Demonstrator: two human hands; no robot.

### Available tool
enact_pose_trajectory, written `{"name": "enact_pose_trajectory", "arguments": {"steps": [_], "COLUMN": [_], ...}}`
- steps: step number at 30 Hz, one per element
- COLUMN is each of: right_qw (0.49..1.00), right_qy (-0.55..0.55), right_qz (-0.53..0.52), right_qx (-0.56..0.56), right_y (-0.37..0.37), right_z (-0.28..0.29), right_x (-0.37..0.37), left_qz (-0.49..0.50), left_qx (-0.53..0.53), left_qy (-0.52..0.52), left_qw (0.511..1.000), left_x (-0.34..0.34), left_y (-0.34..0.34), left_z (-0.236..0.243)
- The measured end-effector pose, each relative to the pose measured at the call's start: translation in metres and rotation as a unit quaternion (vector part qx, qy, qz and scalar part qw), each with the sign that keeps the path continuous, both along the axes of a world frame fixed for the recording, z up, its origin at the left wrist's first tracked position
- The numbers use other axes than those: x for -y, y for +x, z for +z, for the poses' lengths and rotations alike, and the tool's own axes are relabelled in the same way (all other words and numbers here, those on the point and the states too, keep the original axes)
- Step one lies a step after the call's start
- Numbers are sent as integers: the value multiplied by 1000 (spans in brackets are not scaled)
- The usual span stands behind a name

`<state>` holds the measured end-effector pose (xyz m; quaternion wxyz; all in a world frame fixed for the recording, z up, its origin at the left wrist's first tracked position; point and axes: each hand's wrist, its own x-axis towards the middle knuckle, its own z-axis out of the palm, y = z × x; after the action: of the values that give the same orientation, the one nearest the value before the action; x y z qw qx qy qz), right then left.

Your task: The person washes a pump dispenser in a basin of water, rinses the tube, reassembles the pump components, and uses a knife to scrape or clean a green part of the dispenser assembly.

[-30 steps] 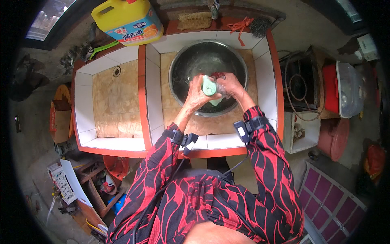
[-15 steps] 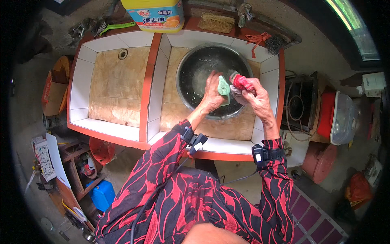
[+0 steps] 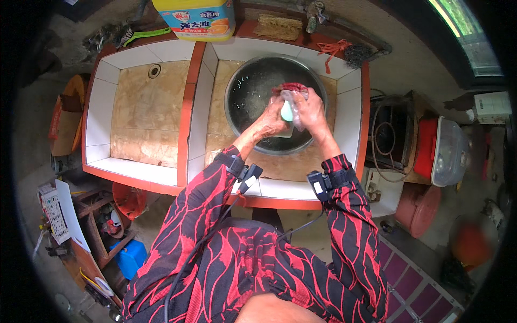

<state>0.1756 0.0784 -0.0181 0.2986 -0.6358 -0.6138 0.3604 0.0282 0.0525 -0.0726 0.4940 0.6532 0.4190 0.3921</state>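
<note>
Gripping a pale green object [image 3: 287, 111] of unclear kind with the left hand [image 3: 271, 120], curled around its left side. Lying just right of that grip, between both hands, its long axis running roughly away from the body, rounded end nearest. Pressed close from the right by the right hand [image 3: 310, 111], clamped on a red cloth [image 3: 292, 87] and translucent film [image 3: 294, 101], blurred, at the object's far end. Nearer hand hard to tell, with contact seemingly on both sides. Below, a wide metal bowl [image 3: 231, 117] of water, set in the right compartment of a tiled sink [image 3: 350, 107]. Along the back ledge, a yellow jug [image 3: 194, 19], a tan sponge [image 3: 278, 27] and a wire scourer [image 3: 356, 54].
</note>
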Motion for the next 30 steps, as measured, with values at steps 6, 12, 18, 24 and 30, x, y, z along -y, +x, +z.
{"name": "enact_pose_trajectory", "arguments": {"steps": [6,12,18,24,30], "right_qw": [989,926,990,949,963], "right_qy": [16,-81,-25,-51,43], "right_qz": [37,286,107,167,121], "right_qx": [142,232,-89,-261,-237], "right_y": [40,62,77,24,7], "right_z": [-140,-179,-41,-40,-67], "right_x": [-4,12,18,16,1], "left_qz": [-30,254,220,229,55], "left_qx": [-83,-235,-184,-103,-27], "left_qy": [78,145,185,38,108], "left_qw": [993,927,940,967,992], "left_x": [17,41,32,29,49], "left_y": [-6,25,8,1,-10], "left_z": [-20,29,33,42,26]}}
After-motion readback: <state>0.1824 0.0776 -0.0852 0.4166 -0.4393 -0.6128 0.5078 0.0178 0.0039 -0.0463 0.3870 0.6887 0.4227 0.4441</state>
